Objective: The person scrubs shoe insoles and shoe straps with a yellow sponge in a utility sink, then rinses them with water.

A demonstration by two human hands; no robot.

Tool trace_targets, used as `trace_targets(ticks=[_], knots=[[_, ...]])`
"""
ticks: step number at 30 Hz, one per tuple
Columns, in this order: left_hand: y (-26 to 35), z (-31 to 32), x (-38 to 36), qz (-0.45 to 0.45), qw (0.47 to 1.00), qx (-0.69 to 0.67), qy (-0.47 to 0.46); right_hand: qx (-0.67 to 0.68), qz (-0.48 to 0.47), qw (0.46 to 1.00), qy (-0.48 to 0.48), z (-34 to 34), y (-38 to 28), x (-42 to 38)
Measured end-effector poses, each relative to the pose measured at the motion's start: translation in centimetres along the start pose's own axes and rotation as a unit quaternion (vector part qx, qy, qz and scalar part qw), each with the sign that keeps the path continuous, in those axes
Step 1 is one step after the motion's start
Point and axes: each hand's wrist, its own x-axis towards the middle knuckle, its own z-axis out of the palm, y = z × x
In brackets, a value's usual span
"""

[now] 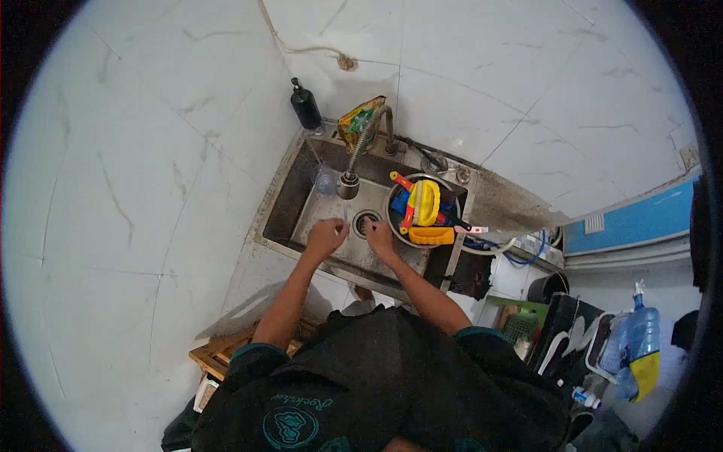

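Note:
Both hands are inside a metal sink (pixel 306 216), below a flexible coil-necked faucet (pixel 361 147). My left hand (pixel 326 236) is left of the drain (pixel 367 222), just under the faucet head, with its fingers curled in. Over the drain's right edge, my right hand (pixel 379 238) has its fingers drawn together, pointing at the opening. Whether either hand holds something small is not visible. A round basin to the right contains a yellow-handled brush (pixel 427 202), an orange-yellow tool (pixel 431 236) and red-handled tools.
A clear plastic cup or bottle (pixel 324 183) lies at the sink's back left. Behind stand a black pump bottle (pixel 306 104) and a green-yellow pouch (pixel 354 124). A wooden stool (pixel 218 356) is at lower left; blue plastic bottles (pixel 642 331) hang at right.

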Motion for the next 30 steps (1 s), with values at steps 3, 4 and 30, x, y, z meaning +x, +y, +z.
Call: trace_targets(ticks=[3, 4, 30], knots=[[3.2, -4.1, 1.7, -0.054, 0.991, -0.118, 0.045, -0.032, -0.111, 0.993, 0.006, -1.4, -4.8, -1.5], [2.5, -3.8, 2.2, -0.059, 0.994, -0.076, 0.059, -0.054, -0.131, 0.990, 0.007, -0.9, -4.6, -1.9], [-11.3, 0.5, 1.3, -0.148, 0.987, -0.012, -0.056, -0.226, 0.052, 0.967, -0.108, 3.1, 3.8, -1.0]])
